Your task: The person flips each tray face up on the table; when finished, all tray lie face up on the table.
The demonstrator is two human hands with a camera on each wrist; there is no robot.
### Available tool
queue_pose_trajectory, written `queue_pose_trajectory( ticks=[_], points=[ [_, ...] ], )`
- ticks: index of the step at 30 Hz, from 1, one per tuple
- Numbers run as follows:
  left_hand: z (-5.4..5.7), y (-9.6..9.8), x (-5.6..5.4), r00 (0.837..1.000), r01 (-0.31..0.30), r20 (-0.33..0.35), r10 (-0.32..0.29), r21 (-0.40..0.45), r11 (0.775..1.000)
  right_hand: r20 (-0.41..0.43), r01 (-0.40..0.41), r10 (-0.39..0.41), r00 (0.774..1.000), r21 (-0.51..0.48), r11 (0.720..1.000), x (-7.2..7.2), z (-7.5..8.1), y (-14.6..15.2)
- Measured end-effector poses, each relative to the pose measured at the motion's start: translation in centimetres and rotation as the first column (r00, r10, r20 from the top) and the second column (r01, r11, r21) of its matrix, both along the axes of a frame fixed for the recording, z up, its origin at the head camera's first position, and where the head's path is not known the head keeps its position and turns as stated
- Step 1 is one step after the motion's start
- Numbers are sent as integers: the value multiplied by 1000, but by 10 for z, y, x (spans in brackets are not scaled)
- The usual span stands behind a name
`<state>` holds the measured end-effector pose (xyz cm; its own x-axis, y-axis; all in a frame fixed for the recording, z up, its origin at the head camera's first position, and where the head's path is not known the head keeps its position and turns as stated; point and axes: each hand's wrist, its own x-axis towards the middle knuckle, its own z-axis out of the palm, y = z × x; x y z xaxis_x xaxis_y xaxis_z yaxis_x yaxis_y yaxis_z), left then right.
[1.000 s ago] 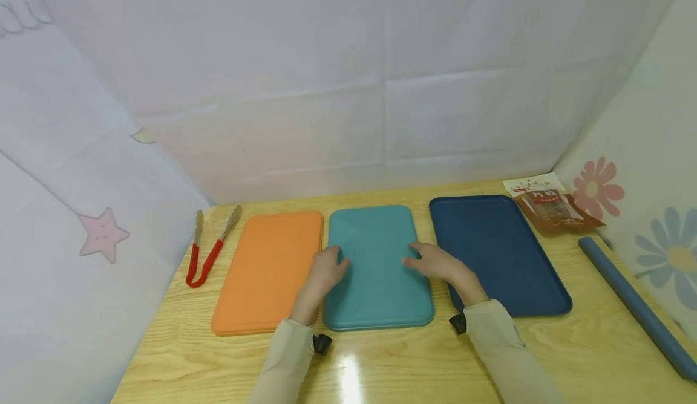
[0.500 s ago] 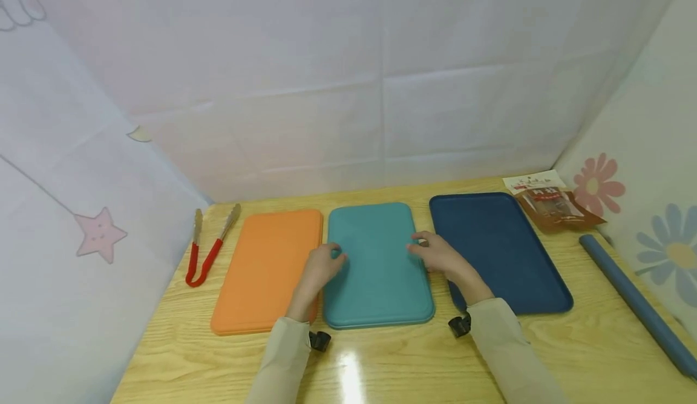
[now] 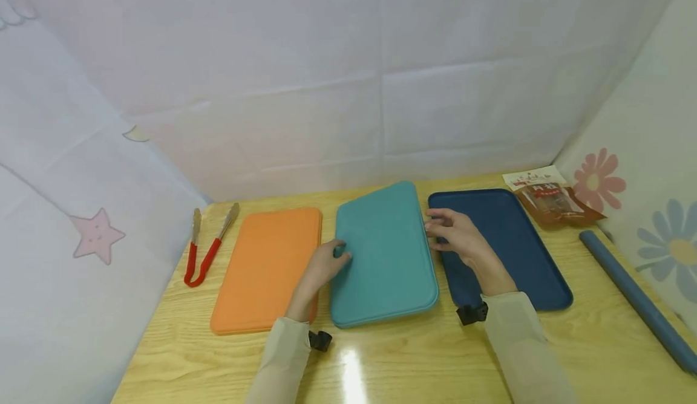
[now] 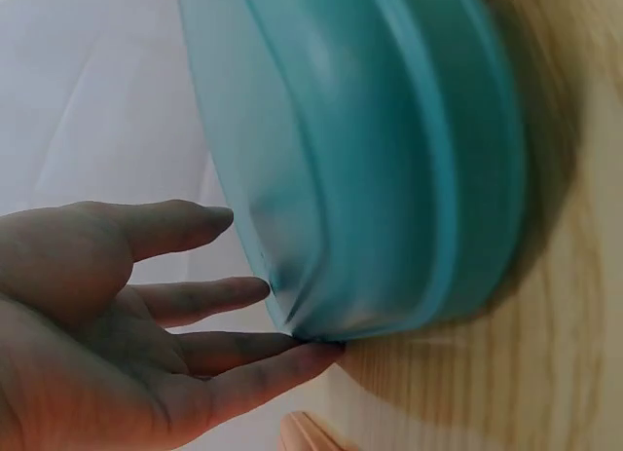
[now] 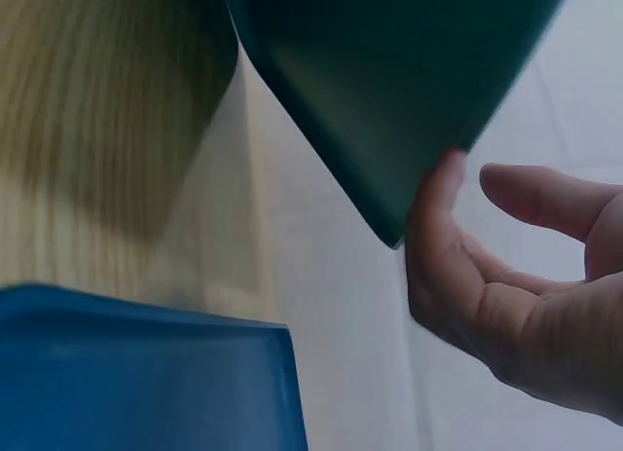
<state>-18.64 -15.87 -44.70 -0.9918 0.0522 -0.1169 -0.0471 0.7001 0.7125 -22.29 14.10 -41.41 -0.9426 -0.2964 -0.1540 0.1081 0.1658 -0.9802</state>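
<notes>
A teal tray (image 3: 383, 259) lies hollow side down at the middle of the wooden table, tilted with its right side raised. My right hand (image 3: 460, 234) holds up that right edge. The right wrist view shows its bent fingers (image 5: 443, 227) against the rim of the dark underside, the thumb apart. At the left edge is my left hand (image 3: 322, 265), with fingers spread. In the left wrist view the lower fingertips (image 4: 326, 352) meet the stepped rim at a corner, while thumb and index stand off from it.
An orange tray (image 3: 267, 271) lies upside down at the left, beside red-handled tongs (image 3: 207, 256). To the right a navy tray (image 3: 506, 253) lies hollow side up. Behind it sits a brown food packet (image 3: 555, 204); a blue-grey roll (image 3: 634, 295) runs along the right edge. White fabric (image 3: 327, 89) encloses the table.
The teal tray, flat before, now has its right side raised and has turned slightly. My right hand has moved up and right with that edge; the left hand has barely moved.
</notes>
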Motion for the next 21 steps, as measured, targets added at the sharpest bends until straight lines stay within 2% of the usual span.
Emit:
queue_pose_trajectory(
  ticks=[4,7,12,16,21],
  points=[
    [1,6,2,999,32,18,-33,38,999,-30,-4,3,1000,-28,1000,-2,3,7],
    [1,8,5,998,45,30,-46,50,998,-43,-44,42,998,-47,998,-2,4,8],
    [1,5,12,997,71,1,-71,20,997,-36,-80,77,996,-99,992,-1,7,3],
    [-1,5,27,994,103,23,-104,40,994,-40,-63,59,997,-129,990,2,13,2],
    [-4,7,48,975,220,3,-221,90,971,-66,-44,34,997,-154,987,6,23,5]
  ],
)
